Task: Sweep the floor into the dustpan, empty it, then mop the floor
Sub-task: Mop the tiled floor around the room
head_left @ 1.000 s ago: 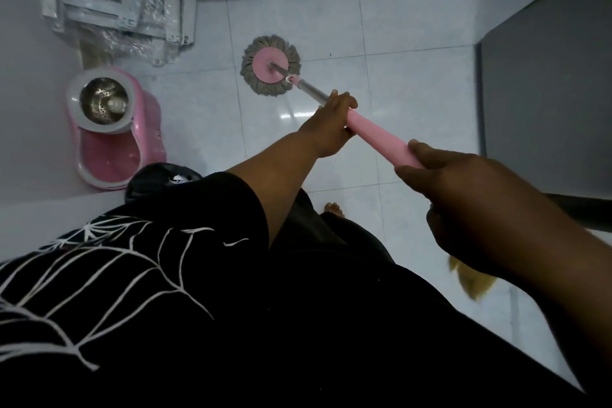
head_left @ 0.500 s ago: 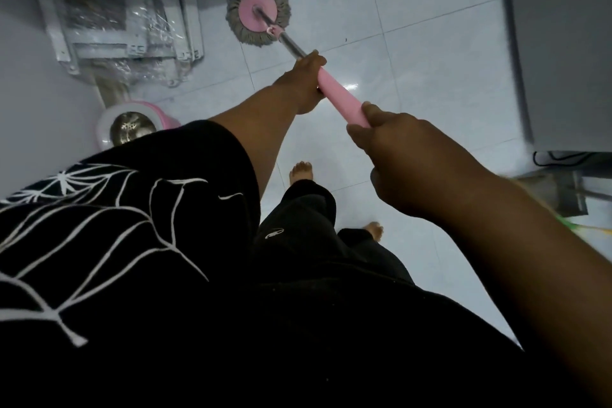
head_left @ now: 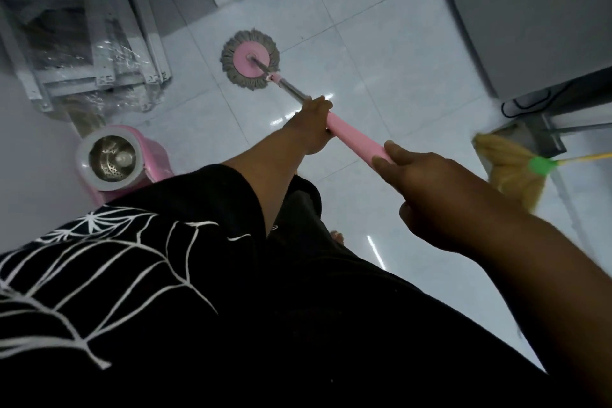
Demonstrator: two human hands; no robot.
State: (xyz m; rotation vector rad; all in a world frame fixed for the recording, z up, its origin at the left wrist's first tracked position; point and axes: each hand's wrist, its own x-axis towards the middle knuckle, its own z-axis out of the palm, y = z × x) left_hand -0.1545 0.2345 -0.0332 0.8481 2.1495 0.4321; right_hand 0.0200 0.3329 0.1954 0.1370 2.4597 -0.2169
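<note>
Head view: the left hand and right hand each grip the mop's smooth pink handle. Its round mop head, a pink disc fringed with grey strings, lies flat on glossy white floor tiles.

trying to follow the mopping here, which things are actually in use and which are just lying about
In use:
mop, gripped by the left hand and the right hand
pink bucket
tiled floor

Lying about:
broom, set down at the right
plastic-wrapped frames at the left
grey cabinet
</note>
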